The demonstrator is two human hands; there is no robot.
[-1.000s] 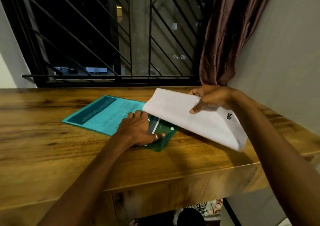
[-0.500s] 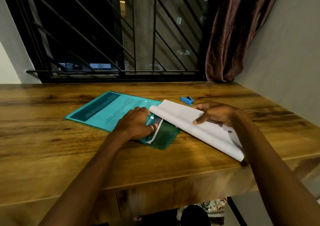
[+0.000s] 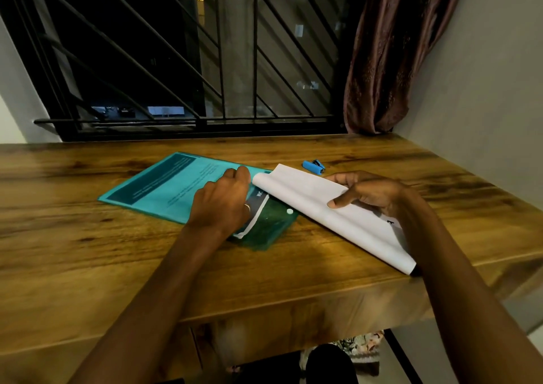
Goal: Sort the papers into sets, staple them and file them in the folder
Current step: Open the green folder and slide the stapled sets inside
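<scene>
- Left hand (image 3: 223, 204): rests on the teal folder (image 3: 176, 186) at its open right end. Fingers are curled close together, with the tips hidden under the hand. I cannot tell whether they pinch the cover or only press on it. A ring (image 3: 247, 206) shows on one finger.
- Right hand (image 3: 373, 192): grips the white papers (image 3: 308, 198). The thumb lies on the upper face and the fingers are curled over the far edge.
- Papers: a bowed white stack, raised off the table (image 3: 88, 266) on the left. Its rolled left end meets the folder's mouth, just beside the left hand's knuckles. The near right corner reaches the table's front edge. A black printed mark shows beside the right wrist.
- Folder: lies flat on the table, left of centre, at an angle to the front edge. Its dark green flap (image 3: 264, 233) is folded open toward the near side and carries a white snap button (image 3: 289, 211). A sheet with a white border (image 3: 254, 222) shows inside the mouth, partly under the left hand.
- Blue stapler (image 3: 313, 167): lies on the table beyond the papers, near them, untouched by either hand.
- Surroundings: a barred window (image 3: 205, 60) behind the table, and a brown curtain (image 3: 382, 60) at the right corner.
</scene>
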